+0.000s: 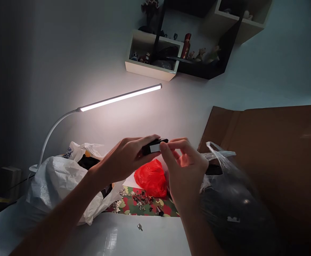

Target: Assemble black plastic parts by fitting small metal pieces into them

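At mid-frame, both hands gripped a small black rectangular object with a white label (153, 146). Left hand (123, 161) clasped its body. Right hand (184, 167) pinched its end, above a crumpled red plastic bag (150, 177).

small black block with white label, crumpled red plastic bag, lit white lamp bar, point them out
small black block with white label (154, 147): head view, on its white label.
crumpled red plastic bag (150, 180): head view, middle of the bag.
lit white lamp bar (120, 97): head view, middle of the glowing strip.

Both hands up under the lamp (120, 96): left hand (123, 160) grips a small black part (154, 145), right hand (183, 167) pinches its end, above the red bag (150, 177).
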